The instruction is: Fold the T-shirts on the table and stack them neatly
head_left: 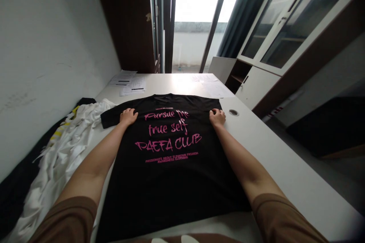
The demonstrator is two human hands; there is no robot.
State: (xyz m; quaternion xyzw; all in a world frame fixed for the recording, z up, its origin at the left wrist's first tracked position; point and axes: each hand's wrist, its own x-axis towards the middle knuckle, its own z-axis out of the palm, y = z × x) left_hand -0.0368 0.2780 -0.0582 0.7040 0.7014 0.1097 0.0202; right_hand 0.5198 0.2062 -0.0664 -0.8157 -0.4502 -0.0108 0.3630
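A black T-shirt (173,182) with pink lettering lies spread on the white table, its collar towards the far end. My left hand (129,117) rests by the base of the left sleeve, fingers curled down and pinching the cloth. On the other side, my right hand (218,117) grips the shirt close to the right sleeve, fingers bent together. The left sleeve is stretched outward flat; the right sleeve is partly covered by my hand. The shirt's lower hem lies near my body.
White garments (68,148) are heaped along the left wall beside dark cloth (17,197). Printed papers (132,83) lie at the table's far left, with more sheets (211,83) at the far right. A round cable hole (234,112) is in the table (285,182). Cabinets (273,45) stand on the right.
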